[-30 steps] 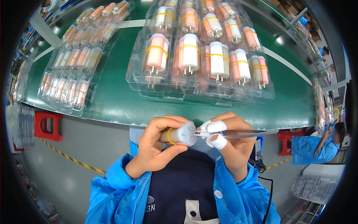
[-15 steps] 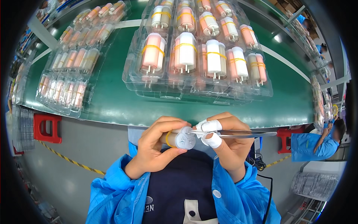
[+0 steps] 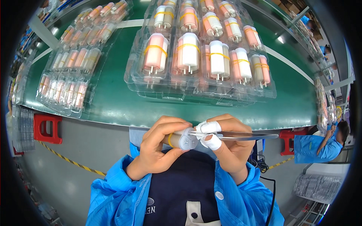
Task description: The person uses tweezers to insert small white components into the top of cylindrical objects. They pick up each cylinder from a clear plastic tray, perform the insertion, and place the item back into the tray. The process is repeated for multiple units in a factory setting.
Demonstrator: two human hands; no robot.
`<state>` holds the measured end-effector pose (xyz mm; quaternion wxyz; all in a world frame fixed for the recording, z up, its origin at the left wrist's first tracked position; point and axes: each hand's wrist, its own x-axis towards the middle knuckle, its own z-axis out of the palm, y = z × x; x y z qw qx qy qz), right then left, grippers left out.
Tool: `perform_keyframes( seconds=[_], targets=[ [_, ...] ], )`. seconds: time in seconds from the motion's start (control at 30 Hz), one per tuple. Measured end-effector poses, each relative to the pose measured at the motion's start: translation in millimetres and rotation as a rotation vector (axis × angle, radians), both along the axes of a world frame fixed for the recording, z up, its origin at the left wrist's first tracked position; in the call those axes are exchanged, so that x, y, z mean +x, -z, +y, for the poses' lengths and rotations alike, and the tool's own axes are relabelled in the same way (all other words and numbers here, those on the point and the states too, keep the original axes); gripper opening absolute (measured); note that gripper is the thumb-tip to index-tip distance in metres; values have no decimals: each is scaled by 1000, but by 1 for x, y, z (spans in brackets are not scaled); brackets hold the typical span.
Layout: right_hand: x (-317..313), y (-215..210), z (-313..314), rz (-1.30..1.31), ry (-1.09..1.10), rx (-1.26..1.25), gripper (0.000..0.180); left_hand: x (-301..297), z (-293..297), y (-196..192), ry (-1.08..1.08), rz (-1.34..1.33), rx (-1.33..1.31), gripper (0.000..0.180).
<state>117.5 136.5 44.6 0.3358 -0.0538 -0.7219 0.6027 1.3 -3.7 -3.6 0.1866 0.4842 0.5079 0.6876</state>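
Note:
My left hand [image 3: 157, 144] is closed around a bundle of grey cylinders [image 3: 187, 142] with a yellow rubber band around it, its light grey end turned to the right. In my right hand [image 3: 230, 141] is a pair of metal tweezers [image 3: 247, 136], pinched between the thumb and a finger that both wear white wraps. The tweezers' tips meet the upper part of the bundle's grey end; what exactly they grip there is too small to tell. Both hands are held in front of my body, just off the near edge of the green table [image 3: 113, 109].
Ahead, stacked clear plastic trays [image 3: 173, 94] hold several pink, white and grey banded cylinder pairs. More filled trays [image 3: 68, 84] lie at the left. Red stools [image 3: 48, 129] flank me under the table's edge. A co-worker in blue [image 3: 315, 147] sits at the right.
The bundle's grey end has turned slightly in my left hand. The tweezers and my right fingers have shifted a little to the left, with their tips still at that end.

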Motion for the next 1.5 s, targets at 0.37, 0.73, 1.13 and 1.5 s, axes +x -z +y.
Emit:
perform_keyframes(
  seconds=[0.37, 0.73, 1.13, 1.5],
  targets=[
    [-1, -1, -1, -12, -36, 42, 16, -1, -2, 1, -42, 27, -40, 47],
    [-3, 7, -6, 11, 27, -18, 14, -2, -1, 3, -73, 60, 18, 45],
    [-12, -23, 14, -267, -140, 227, 12, -7, 2, 0, -187, 492, -12, 43],
    [1, -10, 5, -45, -25, -416, 18, -5, -1, -9, -142, 97, -25, 44]
  ],
)
